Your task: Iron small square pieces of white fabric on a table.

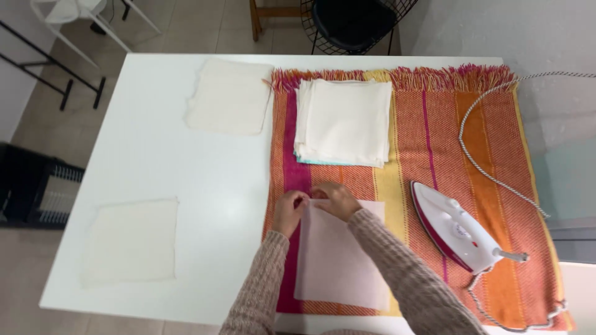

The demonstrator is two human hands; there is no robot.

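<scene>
Both hands pinch the far edge of a pale pink cloth square: left hand at its top left corner, right hand just beside it, knuckles curled, knit sleeves angling in. The cloth lies flat on a woven, fringed orange-striped blanket. Stacked cream squares beyond; iron resting at right.

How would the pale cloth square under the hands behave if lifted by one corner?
The pale cloth square would probably droop: it lies thin and flat on the striped blanket. It looks light. Both hands, left hand and right hand, pinch its top edge.
</scene>
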